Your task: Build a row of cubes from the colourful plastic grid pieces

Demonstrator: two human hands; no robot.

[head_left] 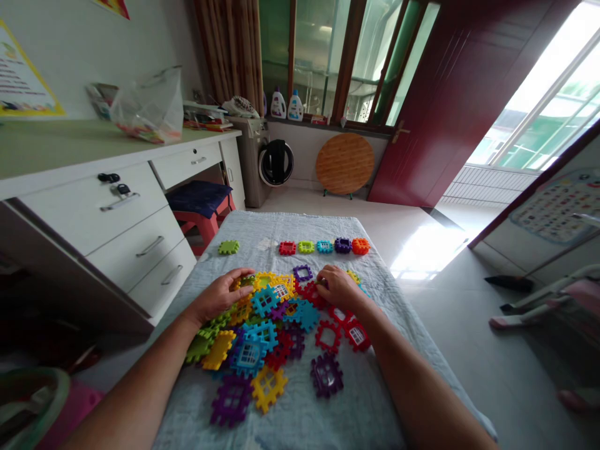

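Observation:
A heap of plastic interlocking building blocks [265, 302] in several colours lies on the cloth-covered table. At the heap's left side is my left hand [220, 296], thumb and forefinger apart, touching the yellow and green blocks there. My right hand [341, 289] is on the right side, its fingers curled down by a red block [309, 292]; what the fingertips hold, if anything, is hidden. A purple frame block [302, 273] lies between the hands. Closer to me are a dark purple block [327, 375], a yellow window block [269, 387] and a red window block [357, 335].
Across the far part of the table, a row of small block stacks runs from a red one [287, 248] to an orange one [360, 246]. A single green block [229, 247] lies to their left. A white desk [112, 206] stands left, with a stool [202, 203] beneath.

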